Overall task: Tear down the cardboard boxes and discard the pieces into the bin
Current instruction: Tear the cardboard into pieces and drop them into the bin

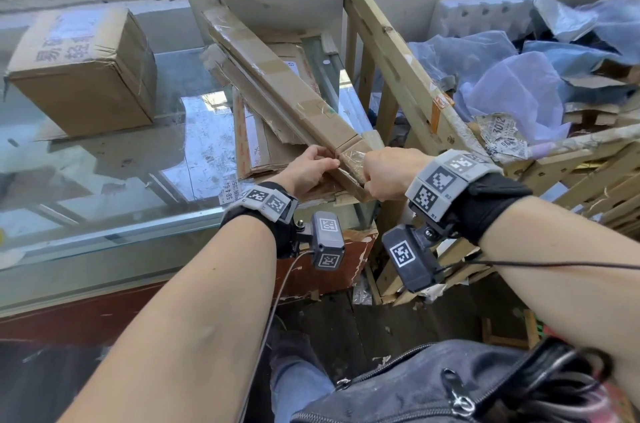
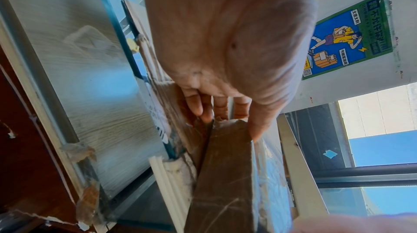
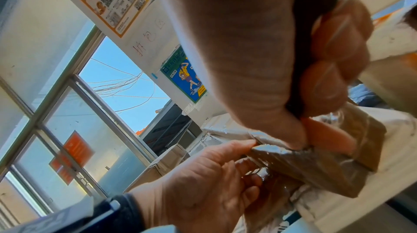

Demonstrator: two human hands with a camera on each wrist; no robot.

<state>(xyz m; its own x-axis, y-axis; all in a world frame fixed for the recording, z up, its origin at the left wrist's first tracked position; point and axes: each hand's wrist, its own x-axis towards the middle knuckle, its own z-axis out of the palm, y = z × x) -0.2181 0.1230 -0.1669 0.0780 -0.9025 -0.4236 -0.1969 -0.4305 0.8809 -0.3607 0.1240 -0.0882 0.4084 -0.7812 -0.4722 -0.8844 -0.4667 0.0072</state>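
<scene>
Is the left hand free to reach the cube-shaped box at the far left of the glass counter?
Probably not yet: the left hand grips the long taped box. Bare glass lies between it and the cube-shaped box.

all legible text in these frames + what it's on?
"3012": torn printed paper on the wooden crate's rail.
"58-4-6+": white shipping label by the glass top's near edge; its other print is too small.
"R1": right wrist band.
Square cardboard box: large characters, blurred.
Blue and green poster and orange QR poster: Chinese text, too small to read.
</scene>
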